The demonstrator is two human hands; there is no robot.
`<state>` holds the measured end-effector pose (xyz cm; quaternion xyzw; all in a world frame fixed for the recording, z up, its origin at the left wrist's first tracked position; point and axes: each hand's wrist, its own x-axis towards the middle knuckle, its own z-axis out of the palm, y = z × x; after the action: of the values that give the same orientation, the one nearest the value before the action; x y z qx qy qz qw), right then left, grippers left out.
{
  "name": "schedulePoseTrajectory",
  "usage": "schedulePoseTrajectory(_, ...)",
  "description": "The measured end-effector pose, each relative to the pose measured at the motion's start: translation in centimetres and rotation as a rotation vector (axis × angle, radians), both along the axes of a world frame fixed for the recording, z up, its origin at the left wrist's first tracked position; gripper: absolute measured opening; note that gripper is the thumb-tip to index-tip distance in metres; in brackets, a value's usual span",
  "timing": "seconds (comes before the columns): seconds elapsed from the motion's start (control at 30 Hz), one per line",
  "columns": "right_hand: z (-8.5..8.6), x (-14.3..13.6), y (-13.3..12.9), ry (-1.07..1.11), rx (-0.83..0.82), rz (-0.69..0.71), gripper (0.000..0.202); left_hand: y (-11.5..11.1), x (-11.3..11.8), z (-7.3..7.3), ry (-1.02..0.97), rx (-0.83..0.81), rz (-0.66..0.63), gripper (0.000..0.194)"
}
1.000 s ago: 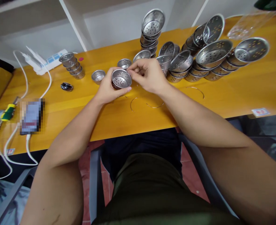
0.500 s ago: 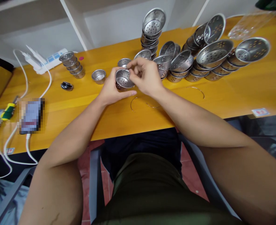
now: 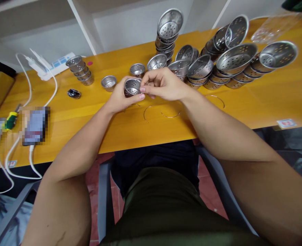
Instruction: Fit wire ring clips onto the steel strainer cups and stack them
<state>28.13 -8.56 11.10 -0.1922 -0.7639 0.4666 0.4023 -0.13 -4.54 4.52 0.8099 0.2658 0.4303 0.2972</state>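
Left hand (image 3: pixel 120 98) gripping cup (image 3: pixel 132 88), right hand (image 3: pixel 167 84) pinched, hold unclear, yellow tabletop (image 3: pixel 130 133), white shelving (image 3: pixel 117 24), red-tiled floor (image 3: pixel 209 194)

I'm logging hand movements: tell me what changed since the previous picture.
The held cup has shifted slightly left; the fingers of the right hand have moved down in view along its right side. The left hand still holds it, and the stacked cups stay put.

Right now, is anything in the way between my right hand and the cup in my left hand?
Nothing visible: your right hand is right at the rim of the metal cup that your left hand holds. Another cup stands behind and a bent wire lies nearer you, neither between them.
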Motion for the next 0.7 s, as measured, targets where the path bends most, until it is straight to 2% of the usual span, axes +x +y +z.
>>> schedulePoseTrajectory(0.1, -0.1, -0.4, -0.1, 0.039, -0.011, -0.042, 0.074, 0.5, -0.2, -0.5, -0.002, 0.018, -0.053, 0.126)
schedulePoseTrajectory(0.17, -0.3, -1.0, -0.3, 0.06, -0.012, -0.092, 0.077, 0.6, -0.2, -0.7, -0.007, 0.045, -0.042, 0.13)
schedulePoseTrajectory(0.33, -0.6, -2.0, -0.9, 0.095, -0.012, -0.205, 0.083, 0.6, 0.1, -1.0, -0.012, 0.063, 0.007, 0.116)
schedulePoseTrajectory(0.5, -0.9, -2.2, -1.1, 0.051, 0.009, -0.265, 0.08, 0.6, 0.0, -0.6, -0.003, 0.107, 0.009, 0.106)
schedulePoseTrajectory(0.7, -1.5, -2.1, -0.5, 0.035, 0.077, -0.256, 0.08, 0.5, 0.0, -0.6, -0.021, 0.182, -0.021, 0.1)
